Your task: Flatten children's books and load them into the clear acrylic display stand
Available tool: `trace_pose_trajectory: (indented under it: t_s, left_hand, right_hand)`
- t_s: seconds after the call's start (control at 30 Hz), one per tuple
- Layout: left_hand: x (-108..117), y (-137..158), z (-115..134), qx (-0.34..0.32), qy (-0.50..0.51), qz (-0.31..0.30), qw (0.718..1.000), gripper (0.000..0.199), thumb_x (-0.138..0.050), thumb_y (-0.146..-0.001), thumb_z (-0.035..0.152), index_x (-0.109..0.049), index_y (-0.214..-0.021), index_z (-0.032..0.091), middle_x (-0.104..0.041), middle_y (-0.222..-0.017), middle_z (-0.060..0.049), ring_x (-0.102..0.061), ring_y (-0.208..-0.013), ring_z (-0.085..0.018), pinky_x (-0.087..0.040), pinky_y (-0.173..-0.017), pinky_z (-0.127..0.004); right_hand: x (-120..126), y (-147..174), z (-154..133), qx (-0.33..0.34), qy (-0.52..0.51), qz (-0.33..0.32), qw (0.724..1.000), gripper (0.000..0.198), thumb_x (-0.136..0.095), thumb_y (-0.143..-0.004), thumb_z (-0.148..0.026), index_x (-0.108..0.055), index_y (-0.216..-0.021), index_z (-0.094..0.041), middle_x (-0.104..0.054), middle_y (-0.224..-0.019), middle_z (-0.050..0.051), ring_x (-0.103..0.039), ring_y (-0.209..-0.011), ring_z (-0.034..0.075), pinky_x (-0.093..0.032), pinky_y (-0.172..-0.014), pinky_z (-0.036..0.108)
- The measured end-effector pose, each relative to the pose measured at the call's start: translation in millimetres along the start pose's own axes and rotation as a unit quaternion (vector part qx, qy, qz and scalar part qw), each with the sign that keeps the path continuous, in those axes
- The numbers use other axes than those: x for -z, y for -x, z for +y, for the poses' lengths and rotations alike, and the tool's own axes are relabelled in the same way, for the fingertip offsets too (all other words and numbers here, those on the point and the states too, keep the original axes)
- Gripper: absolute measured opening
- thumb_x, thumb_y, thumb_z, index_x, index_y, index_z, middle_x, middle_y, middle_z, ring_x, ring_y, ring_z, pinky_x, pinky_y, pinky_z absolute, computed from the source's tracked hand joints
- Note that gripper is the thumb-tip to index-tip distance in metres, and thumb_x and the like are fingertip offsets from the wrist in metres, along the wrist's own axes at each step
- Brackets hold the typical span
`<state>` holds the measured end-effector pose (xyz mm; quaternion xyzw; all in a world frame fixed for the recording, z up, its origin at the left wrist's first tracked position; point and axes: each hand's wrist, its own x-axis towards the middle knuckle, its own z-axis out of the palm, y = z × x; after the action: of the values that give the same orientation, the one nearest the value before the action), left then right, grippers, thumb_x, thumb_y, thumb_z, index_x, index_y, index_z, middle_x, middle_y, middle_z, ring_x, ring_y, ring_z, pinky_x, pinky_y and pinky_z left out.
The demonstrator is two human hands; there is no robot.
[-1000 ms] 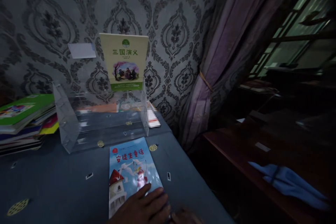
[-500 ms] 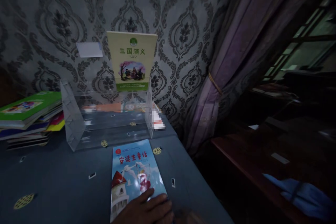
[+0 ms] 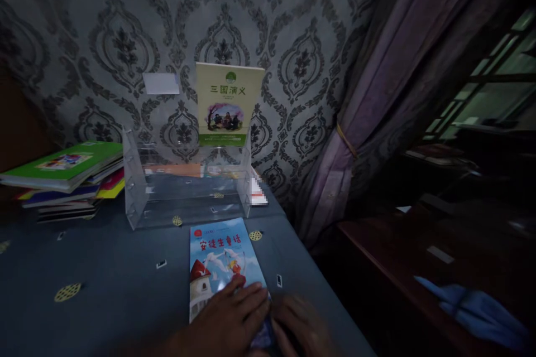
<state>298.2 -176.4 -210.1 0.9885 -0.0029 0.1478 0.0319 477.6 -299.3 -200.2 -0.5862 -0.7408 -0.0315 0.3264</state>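
A blue storybook with red Chinese lettering and a painted tower lies face up on the table. Across its lower part rests my left hand, palm down with the fingers stretched over the cover. My right hand, a little blurred, is at the book's lower right edge with its fingers curled in against it. The book's bottom end is hidden under the hands. Behind it stands a clear plastic book rack with several tiers. A cream and green book stands upright on the rack's top right.
A stack of books with a green one on top sits left of the rack. The blue-grey table ends at a slanting right edge. Beyond it are a tied purple curtain and a dark red surface with a blue cloth.
The view has shifted left, so things sit farther right. My right hand has come up into view at the storybook's right edge. My left hand stays on the cover.
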Motion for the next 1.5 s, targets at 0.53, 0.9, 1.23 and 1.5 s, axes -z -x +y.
trace_pose_trajectory:
  t_s: [0.53, 0.9, 1.23, 1.5]
  left_hand:
    - [8, 9, -38, 0.152, -0.004, -0.019, 0.988, 0.059, -0.038, -0.102, 0.051, -0.039, -0.148, 0.015, -0.042, -0.153, -0.014, -0.038, -0.143, -0.026, -0.033, -0.117, -0.048]
    - [5, 17, -71, 0.210, -0.026, 0.009, 0.977, 0.055, -0.033, -0.103, 0.049, -0.044, -0.145, 0.016, -0.047, -0.150, -0.013, -0.038, -0.143, -0.025, -0.027, -0.118, -0.048]
    - [10, 26, -95, 0.314, -0.098, 0.008, 0.944, 0.055, -0.040, -0.101, 0.045, -0.049, -0.141, 0.007, -0.047, -0.149, -0.018, -0.039, -0.142, -0.032, -0.034, -0.114, -0.048]
    - [11, 28, -95, 0.323, -0.053, 0.020, 0.945, 0.054, -0.037, -0.101, 0.044, -0.046, -0.142, 0.010, -0.045, -0.151, -0.018, -0.033, -0.145, -0.031, -0.030, -0.116, -0.049]
  right_hand:
    - [-32, -45, 28, 0.038, 0.049, -0.043, 0.997, 0.043, -0.048, -0.095, -0.023, -0.056, -0.137, -0.016, -0.065, -0.131, 0.016, -0.059, -0.124, 0.026, -0.053, -0.103, 0.045]
    - [-72, -108, 58, 0.022, 0.032, -0.069, 0.997, 0.040, -0.046, -0.098, -0.030, -0.059, -0.132, -0.014, -0.061, -0.135, 0.016, -0.054, -0.130, 0.027, -0.046, -0.109, 0.047]
    - [-83, -123, 72, -0.040, 0.010, -0.077, 0.996, 0.048, -0.042, -0.099, -0.037, -0.054, -0.138, -0.013, -0.055, -0.143, 0.017, -0.048, -0.136, 0.027, -0.037, -0.115, 0.048]
    - [-82, -116, 68, -0.074, 0.030, -0.126, 0.989, 0.056, -0.036, -0.100, -0.041, -0.045, -0.145, -0.008, -0.041, -0.154, 0.018, -0.034, -0.145, 0.027, -0.029, -0.119, 0.048]
